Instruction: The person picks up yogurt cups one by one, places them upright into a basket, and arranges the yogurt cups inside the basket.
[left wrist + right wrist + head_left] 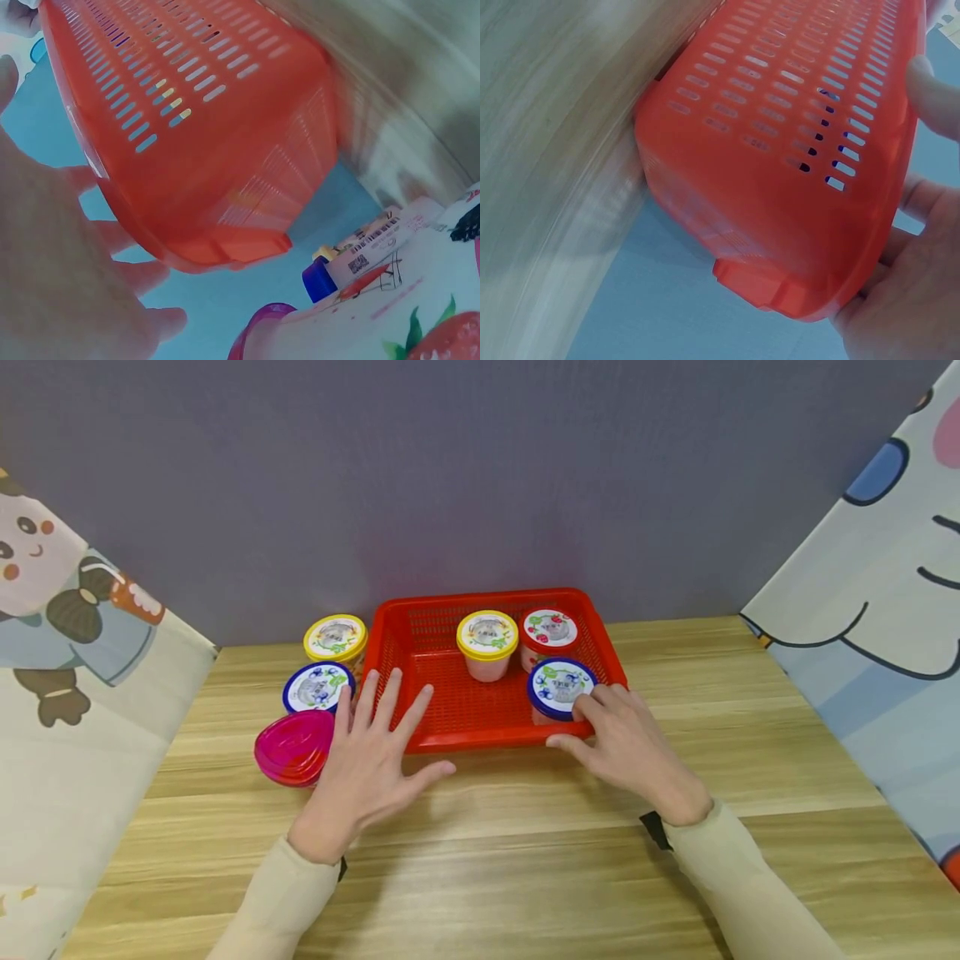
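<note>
At the right front corner of a red plastic basket [480, 746], my right hand [633, 739] grips the rim, fingers bent over it and thumb on the outer side. Its fingertips are right at the edge of a blue-lidded tub [562, 687] inside. A yellow-lidded tub [487, 635] and a red-lidded tub [550, 628] stand farther back in the basket. My left hand [363, 772] is spread, fingers straight over the basket's left front corner. The right wrist view shows the perforated basket wall [742, 150] beside the right thumb [934, 94].
Left of the basket, a yellow-lidded tub [335, 637], a blue-lidded tub [318, 687] and a container with a see-through pink top [295, 747] stand in a row. The pink-rimmed container [442, 330] bears a strawberry picture. A grey panel [480, 485] rises behind the wooden table [495, 860].
</note>
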### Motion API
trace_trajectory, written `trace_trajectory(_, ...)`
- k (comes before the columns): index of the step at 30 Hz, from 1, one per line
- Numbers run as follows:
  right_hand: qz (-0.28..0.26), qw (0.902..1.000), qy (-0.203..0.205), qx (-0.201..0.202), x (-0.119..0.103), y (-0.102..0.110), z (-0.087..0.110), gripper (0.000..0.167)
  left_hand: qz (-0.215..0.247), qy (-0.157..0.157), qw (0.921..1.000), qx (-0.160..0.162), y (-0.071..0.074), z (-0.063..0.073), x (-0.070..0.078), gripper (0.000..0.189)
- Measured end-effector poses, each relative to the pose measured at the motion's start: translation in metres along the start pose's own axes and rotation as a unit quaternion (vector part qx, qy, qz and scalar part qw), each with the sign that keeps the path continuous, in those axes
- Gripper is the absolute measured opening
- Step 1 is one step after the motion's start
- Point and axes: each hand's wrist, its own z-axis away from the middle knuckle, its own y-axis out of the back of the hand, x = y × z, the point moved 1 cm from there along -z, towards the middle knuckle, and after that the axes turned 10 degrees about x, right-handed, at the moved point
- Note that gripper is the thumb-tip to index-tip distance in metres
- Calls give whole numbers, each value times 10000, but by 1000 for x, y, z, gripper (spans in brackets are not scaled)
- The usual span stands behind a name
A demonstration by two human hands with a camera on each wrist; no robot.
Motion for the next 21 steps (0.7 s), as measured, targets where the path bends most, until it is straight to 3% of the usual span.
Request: trace_trajectory(21, -30, 9999, -81, -96, 0, -1, 0, 48, -252, 349, 9991, 36, 25, 7, -29, 91)
